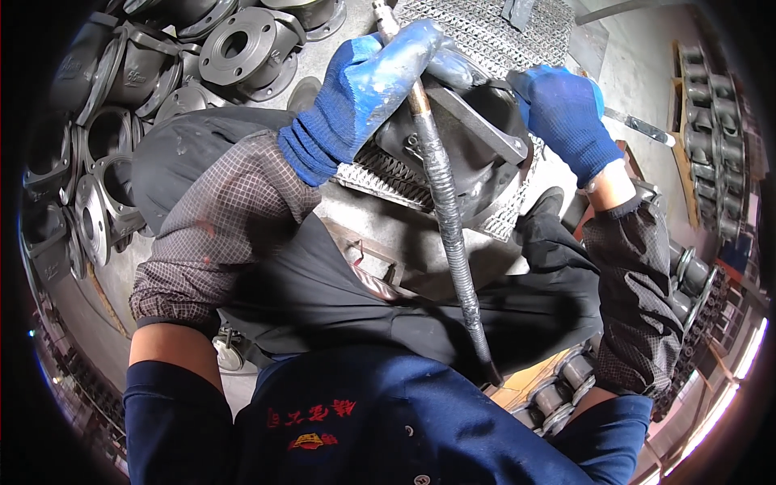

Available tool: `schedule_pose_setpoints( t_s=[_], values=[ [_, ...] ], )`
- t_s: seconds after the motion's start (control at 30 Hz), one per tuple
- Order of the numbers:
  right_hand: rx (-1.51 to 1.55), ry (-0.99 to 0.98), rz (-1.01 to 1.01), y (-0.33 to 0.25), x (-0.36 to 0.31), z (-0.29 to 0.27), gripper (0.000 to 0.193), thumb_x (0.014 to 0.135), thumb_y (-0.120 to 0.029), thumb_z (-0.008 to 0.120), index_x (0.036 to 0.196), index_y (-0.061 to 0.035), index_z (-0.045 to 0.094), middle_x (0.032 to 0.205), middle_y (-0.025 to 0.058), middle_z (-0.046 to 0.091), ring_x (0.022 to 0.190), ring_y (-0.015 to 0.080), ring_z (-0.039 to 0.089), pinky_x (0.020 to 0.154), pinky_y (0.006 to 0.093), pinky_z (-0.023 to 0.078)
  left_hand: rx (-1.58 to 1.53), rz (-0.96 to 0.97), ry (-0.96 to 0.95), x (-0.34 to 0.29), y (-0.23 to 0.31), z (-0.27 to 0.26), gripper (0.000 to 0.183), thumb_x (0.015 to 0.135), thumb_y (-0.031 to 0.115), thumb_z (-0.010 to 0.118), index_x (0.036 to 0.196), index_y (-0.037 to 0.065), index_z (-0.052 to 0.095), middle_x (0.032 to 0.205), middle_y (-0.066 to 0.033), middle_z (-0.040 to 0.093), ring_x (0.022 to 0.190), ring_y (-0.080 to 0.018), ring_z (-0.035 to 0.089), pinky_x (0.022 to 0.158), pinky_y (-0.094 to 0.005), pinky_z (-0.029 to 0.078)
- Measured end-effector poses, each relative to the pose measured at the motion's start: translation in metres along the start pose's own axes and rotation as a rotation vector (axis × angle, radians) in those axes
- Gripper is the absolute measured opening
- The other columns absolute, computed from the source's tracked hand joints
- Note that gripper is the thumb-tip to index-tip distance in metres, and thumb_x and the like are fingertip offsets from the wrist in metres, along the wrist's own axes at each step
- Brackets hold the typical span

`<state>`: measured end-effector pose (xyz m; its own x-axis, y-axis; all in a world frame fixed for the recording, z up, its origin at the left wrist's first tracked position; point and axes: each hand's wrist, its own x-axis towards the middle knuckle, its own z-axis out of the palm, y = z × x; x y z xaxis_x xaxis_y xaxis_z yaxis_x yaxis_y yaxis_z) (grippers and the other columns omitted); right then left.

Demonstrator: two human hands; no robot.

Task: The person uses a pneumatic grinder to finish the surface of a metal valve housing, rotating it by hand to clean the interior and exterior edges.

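Note:
A dark grey metal casting [465,149], with a flange and a wide opening, rests tilted on metal mesh [386,179] between my legs. My left hand [396,69], in a blue coated glove, is closed round a slim metal tool [386,19] at the casting's upper left. From under that hand, a hose wrapped in silver tape [446,210] runs down across the casting to my lap. My right hand [562,113], also gloved in blue, has its fingers curled over the casting's upper right edge. Its fingertips are partly hidden.
Several flanged grey castings [242,48] crowd the floor at the left. More mesh [493,28] lies beyond the casting. Behind my right hand is a thin bar with a pale end [643,127]. Rows of small castings [711,121] stand along the far right.

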<state>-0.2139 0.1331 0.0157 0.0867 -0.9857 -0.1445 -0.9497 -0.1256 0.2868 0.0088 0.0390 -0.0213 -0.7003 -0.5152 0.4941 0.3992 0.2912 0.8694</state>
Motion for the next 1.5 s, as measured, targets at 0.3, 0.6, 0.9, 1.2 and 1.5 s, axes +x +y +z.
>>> schedule_pose_setpoints(
  t_s=[0.3,0.6,0.9,1.2,1.5],
  values=[
    [-0.072,-0.086,0.009,0.003,-0.002,0.006,0.018,0.080,-0.015,0.055,0.095,-0.0159,0.065,0.081,0.0085,0.064,0.076,0.0261,0.064,0.062,0.0371,0.052,-0.126,-0.098,0.025,0.003,-0.004,0.000,0.031,0.097,0.016,0.043,0.093,-0.007,0.064,0.089,-0.0135,0.067,0.086,-0.0211,0.064,0.086,-0.0301,0.048],
    [-0.014,-0.010,0.030,0.000,-0.004,0.001,0.017,0.082,-0.015,0.054,0.096,-0.0157,0.064,0.081,0.0093,0.063,0.073,0.0275,0.063,0.060,0.0378,0.051,-0.008,-0.139,-0.033,0.001,0.002,-0.002,0.041,0.100,0.018,0.027,0.101,-0.007,0.060,0.098,-0.0177,0.067,0.101,-0.0276,0.061,0.103,-0.0389,0.037],
    [-0.081,-0.039,0.056,-0.008,-0.006,0.002,0.018,0.084,-0.016,0.052,0.098,-0.0161,0.064,0.082,0.0087,0.063,0.074,0.0256,0.064,0.058,0.0373,0.051,0.049,-0.069,-0.096,0.001,-0.004,-0.008,0.040,0.100,0.015,0.025,0.105,-0.007,0.058,0.098,-0.0185,0.066,0.102,-0.0275,0.061,0.103,-0.0416,0.038],
    [-0.044,-0.008,0.038,-0.003,-0.007,0.003,0.015,0.083,-0.017,0.053,0.093,-0.0151,0.064,0.080,0.0086,0.064,0.073,0.0257,0.064,0.057,0.0388,0.051,0.070,0.098,-0.098,-0.001,-0.009,-0.006,0.035,0.100,0.014,0.025,0.116,-0.005,0.050,0.101,-0.0205,0.064,0.101,-0.0313,0.061,0.105,-0.0466,0.035],
    [-0.069,-0.007,0.017,-0.007,-0.008,-0.012,0.013,0.080,-0.016,0.054,0.089,-0.0130,0.063,0.074,0.0110,0.064,0.070,0.0274,0.064,0.058,0.0388,0.051,0.145,0.128,-0.054,-0.003,-0.006,0.000,0.036,0.100,0.015,0.026,0.113,-0.004,0.053,0.100,-0.0192,0.065,0.100,-0.0290,0.062,0.104,-0.0452,0.036]
  ],
)
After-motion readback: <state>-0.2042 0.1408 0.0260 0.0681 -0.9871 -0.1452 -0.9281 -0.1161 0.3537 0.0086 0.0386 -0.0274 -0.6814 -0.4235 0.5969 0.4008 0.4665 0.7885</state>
